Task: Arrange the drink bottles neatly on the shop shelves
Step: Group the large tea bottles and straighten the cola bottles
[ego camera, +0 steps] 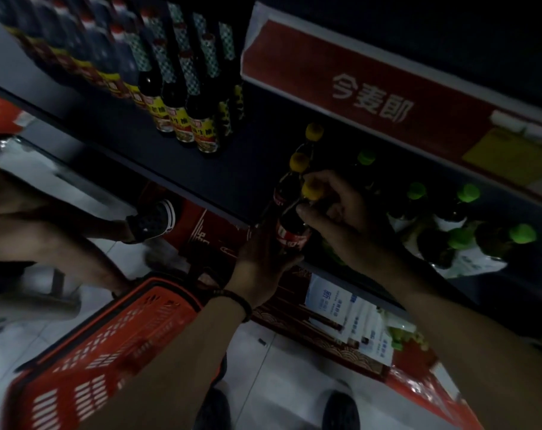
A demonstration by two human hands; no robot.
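Red basket, tiled floor, shelf, bottle

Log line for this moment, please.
cola bottle: at shelf front edge | left hand: grips body | right hand: holds neck | behind: two yellow-capped bottles

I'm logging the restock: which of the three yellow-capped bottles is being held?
The front bottle, nearest the shelf edge: the left hand grips its body, the right hand its neck.
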